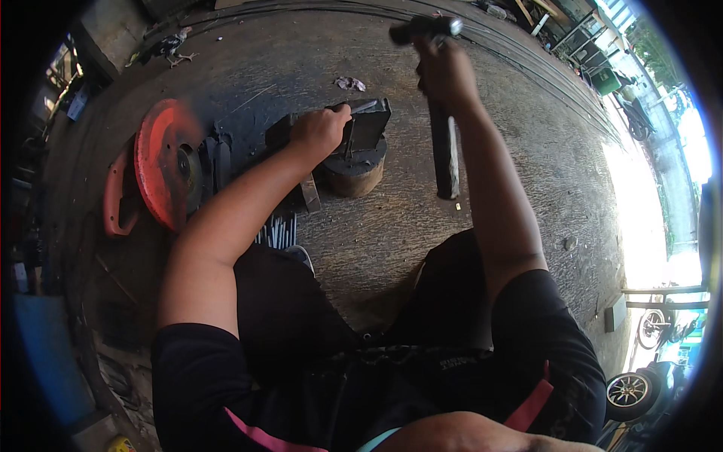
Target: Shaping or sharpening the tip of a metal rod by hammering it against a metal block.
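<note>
My right hand (447, 75) is wrapped round a hammer (444, 162), held up to the right of a dark metal block. The hammer's head is above my fist and its wooden handle hangs below. My left hand (319, 132) is closed on a thin metal rod (364, 107), whose end lies on top of the block (370, 128). The block rests on a round wooden stump (357, 178) in front of my knees. My left fingers hide the rest of the rod.
A red cut-off saw (158, 162) stands at the left. Several short metal rods (279, 230) lie by my left leg, near a flat bar (309, 193). A crumpled scrap (349, 83) lies beyond the stump. A chicken (169, 47) is at the far left. Motorcycles are parked at the right.
</note>
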`<state>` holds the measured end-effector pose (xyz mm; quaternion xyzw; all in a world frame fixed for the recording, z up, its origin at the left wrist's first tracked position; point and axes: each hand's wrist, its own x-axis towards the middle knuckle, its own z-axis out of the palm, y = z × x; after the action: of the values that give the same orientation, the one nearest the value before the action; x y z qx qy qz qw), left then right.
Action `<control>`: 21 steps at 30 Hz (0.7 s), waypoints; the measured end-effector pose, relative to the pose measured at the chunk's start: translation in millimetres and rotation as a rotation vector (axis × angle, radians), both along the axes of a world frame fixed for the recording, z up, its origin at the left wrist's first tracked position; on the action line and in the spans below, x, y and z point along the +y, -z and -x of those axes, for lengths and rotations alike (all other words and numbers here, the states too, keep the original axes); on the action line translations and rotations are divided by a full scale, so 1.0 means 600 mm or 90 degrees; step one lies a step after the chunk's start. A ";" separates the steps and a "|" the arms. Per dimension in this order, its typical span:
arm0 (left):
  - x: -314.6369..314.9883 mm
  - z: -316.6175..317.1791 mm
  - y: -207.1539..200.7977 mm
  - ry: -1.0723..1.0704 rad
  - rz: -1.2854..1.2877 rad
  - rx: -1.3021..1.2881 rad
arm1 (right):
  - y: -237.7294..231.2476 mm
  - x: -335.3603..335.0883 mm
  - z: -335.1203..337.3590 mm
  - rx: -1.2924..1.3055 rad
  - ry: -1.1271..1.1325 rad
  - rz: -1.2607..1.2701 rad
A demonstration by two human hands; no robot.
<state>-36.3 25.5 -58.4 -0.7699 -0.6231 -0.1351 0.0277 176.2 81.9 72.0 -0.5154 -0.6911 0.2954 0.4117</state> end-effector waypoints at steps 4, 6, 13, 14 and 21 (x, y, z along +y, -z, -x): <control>-0.006 0.002 -0.008 0.014 0.001 -0.021 | -0.095 -0.056 0.012 0.254 0.037 -0.070; -0.005 0.003 -0.004 0.025 -0.024 -0.033 | -0.044 -0.035 0.013 0.119 0.030 -0.119; -0.001 0.002 0.010 0.018 -0.019 -0.002 | 0.074 -0.007 0.025 -0.178 -0.035 0.243; 0.002 0.003 0.012 0.037 -0.040 -0.025 | 0.055 -0.006 0.017 -0.147 -0.019 0.120; -0.003 -0.001 -0.003 0.003 0.029 -0.050 | -0.092 -0.070 0.022 0.230 0.063 -0.160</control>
<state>-35.4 24.0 -56.7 -0.7657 -0.6251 -0.1508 -0.0146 162.9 40.0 127.5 -0.4321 -0.6112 0.2737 0.6041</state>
